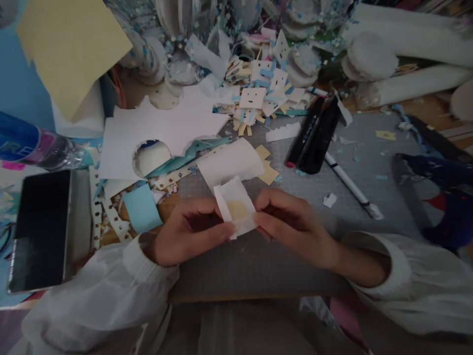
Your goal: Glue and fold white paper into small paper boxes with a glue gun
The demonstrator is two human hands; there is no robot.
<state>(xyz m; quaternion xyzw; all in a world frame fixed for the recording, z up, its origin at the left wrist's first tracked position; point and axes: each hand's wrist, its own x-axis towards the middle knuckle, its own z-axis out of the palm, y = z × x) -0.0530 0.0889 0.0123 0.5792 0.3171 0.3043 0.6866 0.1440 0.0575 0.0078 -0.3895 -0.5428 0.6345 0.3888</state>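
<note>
At the left edge a clear bottle with a blue label [18, 140] lies on its side, and nearer than it is a dark-screened phone [41, 231]. To the right, a light-blue paper square [142, 208] lies near, with a large white sheet [118, 143] beyond it; a round hole is cut through the sheet's near part, and its far and right edges are uneven.

Next comes the left hand [188, 229], its thumb and fingers closed narrowly on the left side of a small white paper [239, 193]. This piece is held between the two hands over the near half of a grey gridded mat [236, 273]. It is roughly rectangular and tilted, its far edge ragged, its left side turned up in a narrow fold. A pale yellow patch [237, 210] shows in its middle, soft-edged, as though seen through thin paper; whether it lies on top or inside I cannot tell. Just beyond is a curled white paper [231, 162], and farther off a heap of little paper faces [253, 97].

The right hand [295, 227] pinches the small paper's right edge between thumb and fingers. Beyond this hand, farther right, lie two black markers [320, 143] and a white pen [345, 182]. A dark blue tool [456, 212] lies rightmost, partly blurred.
</note>
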